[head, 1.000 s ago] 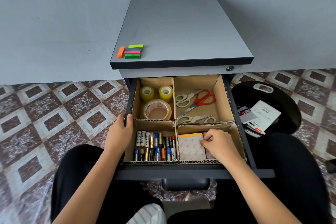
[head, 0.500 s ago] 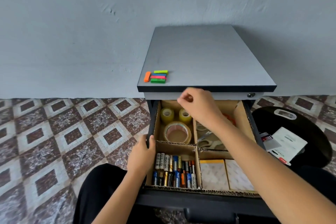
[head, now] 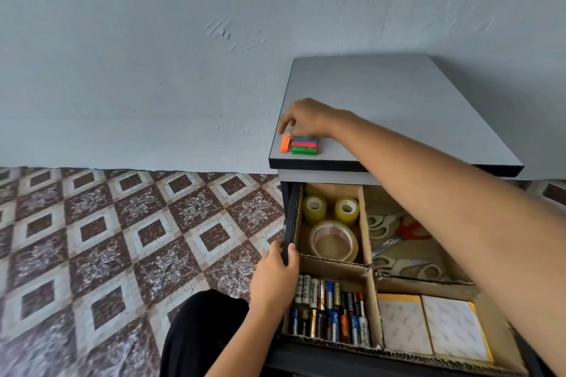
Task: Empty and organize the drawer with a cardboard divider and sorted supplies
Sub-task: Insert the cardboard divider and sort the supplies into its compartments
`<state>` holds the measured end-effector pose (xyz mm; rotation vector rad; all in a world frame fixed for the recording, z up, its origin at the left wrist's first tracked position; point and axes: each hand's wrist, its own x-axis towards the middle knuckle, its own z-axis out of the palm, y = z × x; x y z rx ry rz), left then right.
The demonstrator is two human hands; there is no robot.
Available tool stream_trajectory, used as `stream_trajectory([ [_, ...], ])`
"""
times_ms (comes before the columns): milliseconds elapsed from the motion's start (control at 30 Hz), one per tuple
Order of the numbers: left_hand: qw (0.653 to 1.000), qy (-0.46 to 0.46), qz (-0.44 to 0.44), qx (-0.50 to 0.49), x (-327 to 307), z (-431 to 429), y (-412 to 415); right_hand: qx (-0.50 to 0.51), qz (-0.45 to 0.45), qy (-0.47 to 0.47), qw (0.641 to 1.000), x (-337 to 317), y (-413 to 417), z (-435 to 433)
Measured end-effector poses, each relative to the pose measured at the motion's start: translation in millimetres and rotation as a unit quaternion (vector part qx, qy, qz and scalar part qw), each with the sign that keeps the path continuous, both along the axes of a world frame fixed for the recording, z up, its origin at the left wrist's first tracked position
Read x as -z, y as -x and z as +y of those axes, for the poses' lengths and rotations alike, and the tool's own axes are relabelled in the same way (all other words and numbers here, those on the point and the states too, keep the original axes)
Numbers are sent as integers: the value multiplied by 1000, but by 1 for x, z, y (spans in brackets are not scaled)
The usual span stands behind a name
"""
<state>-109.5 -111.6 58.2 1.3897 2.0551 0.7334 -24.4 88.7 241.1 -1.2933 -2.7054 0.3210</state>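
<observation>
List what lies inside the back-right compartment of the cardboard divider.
Scissors: a red-handled pair and pale-handled ones. The right arm covers the compartment on its right side, so whatever lies there is hidden.

The cabinet top [head: 398,107] is smooth, matt grey laminate with a black edge band. On it at seven o'clock, the coloured strips [head: 304,146] look smooth and bright. The drawer [head: 291,217] side, at nine o'clock, is smooth black, seemingly painted metal. The cardboard divider [head: 337,261] is dull brown corrugated board with rough, fluted cut edges. At ten o'clock the tape rolls [head: 334,240] are glossy clear plastic. At two o'clock the scissors [head: 410,231] have plastic handles and bright metal blades. The batteries [head: 330,312], at eight o'clock, wear shiny jackets. The note pads [head: 403,326], at four o'clock, are matt paper. The wall [head: 214,40] is scuffed matt paint, and the floor tiles [head: 122,239] have a slight sheen
</observation>
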Motion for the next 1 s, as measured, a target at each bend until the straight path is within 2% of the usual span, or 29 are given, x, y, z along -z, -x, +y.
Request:
stream_trajectory([
  [300, 1000, -8, 6, 5, 2, 1, -1, -81, -144, -18, 986, -10, 16, 16],
  [1000, 1000, -13, 3, 5, 7, 3, 0, -141, -215, -15, 966, -11, 30, 30],
])
